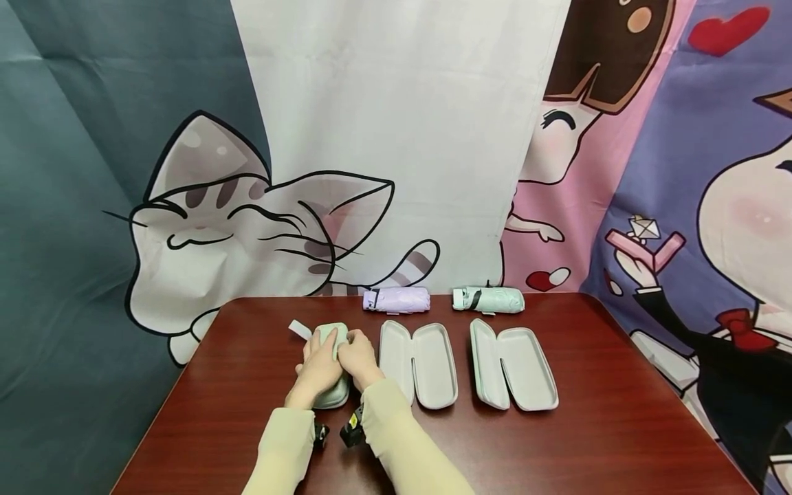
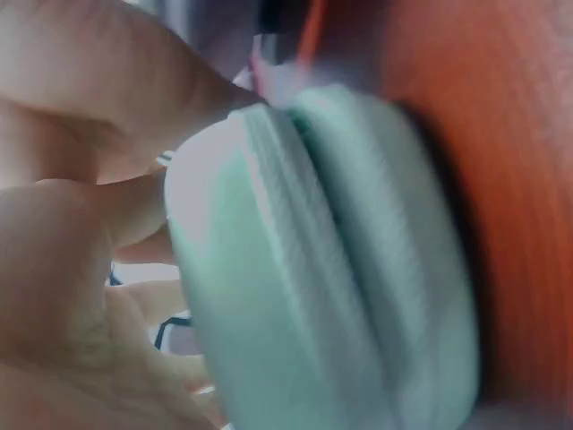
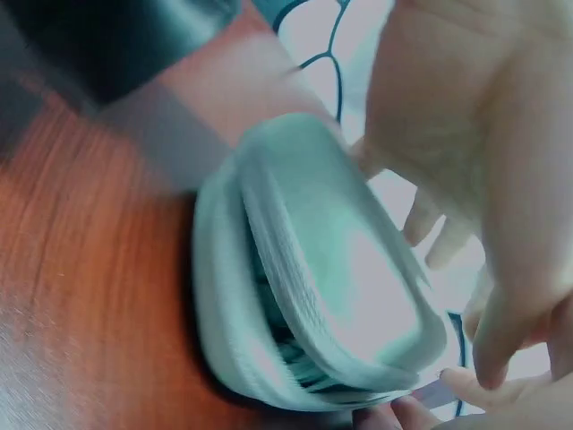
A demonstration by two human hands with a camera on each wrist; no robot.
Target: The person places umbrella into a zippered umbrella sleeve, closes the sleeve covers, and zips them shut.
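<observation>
A mint-green zip case (image 1: 335, 395) lies on the table at the left, its lid down. In the right wrist view a gap shows between the zip edges of the case (image 3: 358, 260), with folded green material visible inside. My left hand (image 1: 317, 368) lies over the lid and holds the case. Against its far right edge, my right hand (image 1: 359, 357) pinches with curled fingers; what lies between the fingertips is hidden. A white strap (image 1: 300, 330) sticks out beyond the case's far left corner. Blur softens both wrist views.
Two open cases with pale grey insides, a middle one (image 1: 435, 368) and a right one (image 1: 527, 371), lie to the right. A folded lilac umbrella (image 1: 399, 300) and a folded mint umbrella (image 1: 491, 300) lie along the back edge of the brown table (image 1: 594, 440). A printed curtain (image 1: 396, 103) hangs behind.
</observation>
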